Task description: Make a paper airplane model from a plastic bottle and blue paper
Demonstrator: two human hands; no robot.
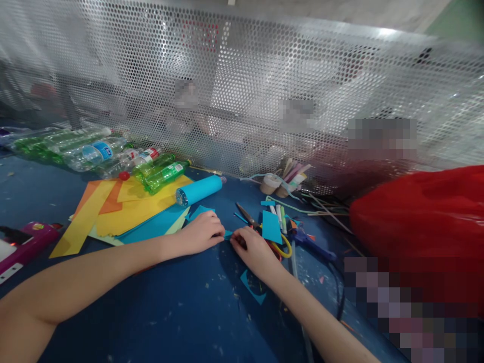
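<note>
Pinching one small piece of blue paper (228, 235): left hand (204, 233) and right hand (253, 249), fingers curled in, the piece held between the two sets of fingertips near the middle of the blue surface (181, 312); its outline mostly covered by fingers, shape not legible. Scissors (245, 213), blades showing, remainder partly behind the right hand and under a blue paper rectangle (272, 226); yellow handle loop visible. Second blue scrap (202, 210), partly concealed behind the left hand. Markers (280, 214), several, lower ends obscured. Blue-wrapped bottle (200, 190), lying beyond the left hand, beside layered coloured paper (143, 212); lower sheets overlapped. Plastic bottles (166, 176), clear and green, overlapping, count uncertain. Power strip (28, 247), magenta, cut off by the left edge. Red item (423, 217), cut off at right, nature unclear. Perforated metal screen (242, 75), bounding the far side; persons behind it blurred. Room: widest between the forearms, toward the near side, speckled, with a curved blue offcut (252, 288) beside the right forearm; tighter to the right, where the blue-violet tool (312, 245) and its cable lie.
</note>
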